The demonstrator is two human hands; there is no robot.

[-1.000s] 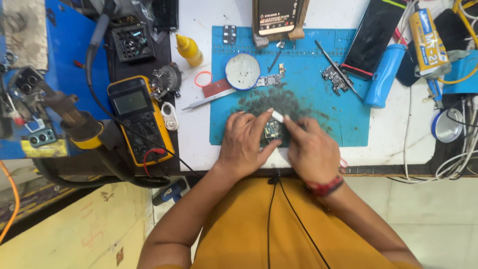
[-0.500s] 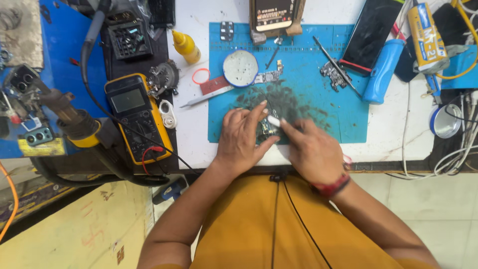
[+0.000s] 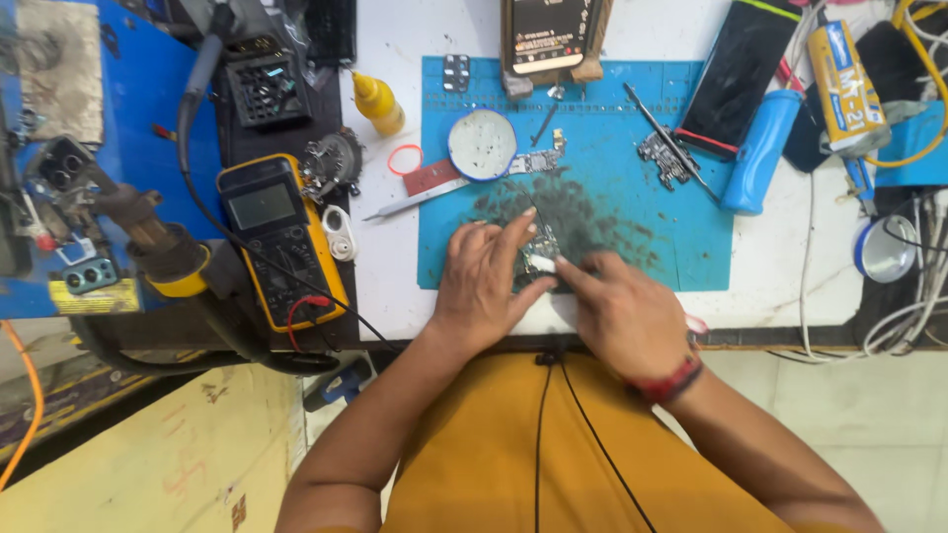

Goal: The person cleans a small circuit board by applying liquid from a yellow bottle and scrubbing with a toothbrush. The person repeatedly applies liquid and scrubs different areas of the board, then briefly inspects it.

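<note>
On the smudged part of the blue mat, near its front edge, lies a small circuit board, pinned flat under the fingers of the left hand. Touching it from the right, the right hand pinches a small white piece in a clenched grip against the board. Behind them sit a round tin and tweezers; a yellow meter lies well left on the counter.

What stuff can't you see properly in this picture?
- Small circuit board, head view: mostly covered by the left hand and right hand.
- White piece at the right fingertips: too small to identify.
- Phone, head view: cut off by the top edge.
</note>
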